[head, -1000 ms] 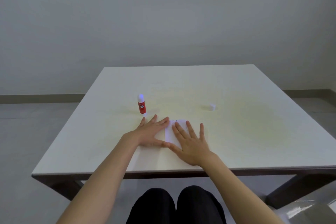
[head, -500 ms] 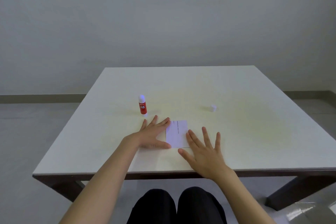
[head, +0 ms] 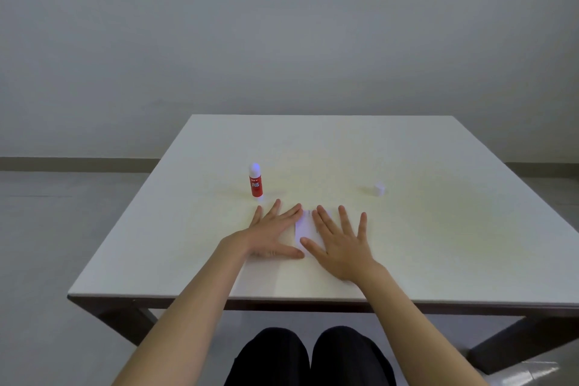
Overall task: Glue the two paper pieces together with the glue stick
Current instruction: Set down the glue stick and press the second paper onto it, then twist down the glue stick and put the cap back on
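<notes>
A: Report the near edge of the table [head: 194, 279] first.

B: Two dark-clad knees [head: 308, 354] show below the table edge. Both bare forearms reach over it onto the white top.

A: State of the hands?

B: Left hand [head: 272, 236]: flat, palm down, fingers spread, nothing gripped. Its fingertips and thumb meet the left edge of the paper [head: 303, 226]. Right hand [head: 340, 244]: likewise flat and spread, nothing gripped, lying on top of the paper and covering its right part.

A: Position of the paper?

B: Flat on the table, between and under the two hands. Only a white strip shows between them. Whether it is one sheet or two stacked cannot be told from this view.

A: Farther items?

B: Glue stick [head: 255, 182]: upright, red body, uncapped, just beyond the left hand's fingertips, not touched. A small white cap [head: 379, 189] lies well apart to the right, beyond the right hand.
</notes>
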Tool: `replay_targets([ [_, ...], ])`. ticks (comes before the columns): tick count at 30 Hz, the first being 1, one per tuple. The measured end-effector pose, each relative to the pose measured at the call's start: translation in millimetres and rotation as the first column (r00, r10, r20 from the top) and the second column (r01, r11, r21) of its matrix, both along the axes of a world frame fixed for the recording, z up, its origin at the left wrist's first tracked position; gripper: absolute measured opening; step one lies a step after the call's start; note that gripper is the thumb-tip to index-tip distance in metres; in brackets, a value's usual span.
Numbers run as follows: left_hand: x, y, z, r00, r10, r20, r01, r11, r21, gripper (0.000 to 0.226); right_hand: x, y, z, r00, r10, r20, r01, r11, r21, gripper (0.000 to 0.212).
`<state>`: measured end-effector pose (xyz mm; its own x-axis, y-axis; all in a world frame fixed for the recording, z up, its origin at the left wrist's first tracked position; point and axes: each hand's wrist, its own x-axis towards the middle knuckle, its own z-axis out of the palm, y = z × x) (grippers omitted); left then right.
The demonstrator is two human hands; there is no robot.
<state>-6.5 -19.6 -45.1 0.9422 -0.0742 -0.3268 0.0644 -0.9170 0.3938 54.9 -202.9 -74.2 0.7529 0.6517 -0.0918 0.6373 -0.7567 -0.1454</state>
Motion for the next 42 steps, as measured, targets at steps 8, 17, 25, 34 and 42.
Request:
replay_targets([
  [8,-16,17,10,0.59,0.791,0.163,-0.279,0.389,-0.878,0.024,-2,-2,-2,0.999,0.011,0.036,-0.012,1.0,0.01,0.074],
  [17,27,20,5,0.315,0.945,0.092,-0.526,0.254,-0.812,0.073,-5,-8,2,1.0,0.006,0.007,-0.007,0.986,0.166,0.067],
  [25,26,16,17,0.449,0.889,0.09,-0.395,0.287,-0.873,0.017,-7,-5,18,0.999,0.032,-0.007,-0.029,0.962,0.271,0.06],
  [34,3,-9,67,0.869,0.485,0.098,-0.068,0.312,-0.948,0.013,8,8,81,0.401,0.575,-0.713,0.389,0.599,0.701,0.028],
  [42,-6,-15,67,0.81,0.578,0.099,-0.076,0.271,-0.96,0.01,6,8,86,0.555,0.553,-0.622,0.266,0.591,0.762,0.022],
])
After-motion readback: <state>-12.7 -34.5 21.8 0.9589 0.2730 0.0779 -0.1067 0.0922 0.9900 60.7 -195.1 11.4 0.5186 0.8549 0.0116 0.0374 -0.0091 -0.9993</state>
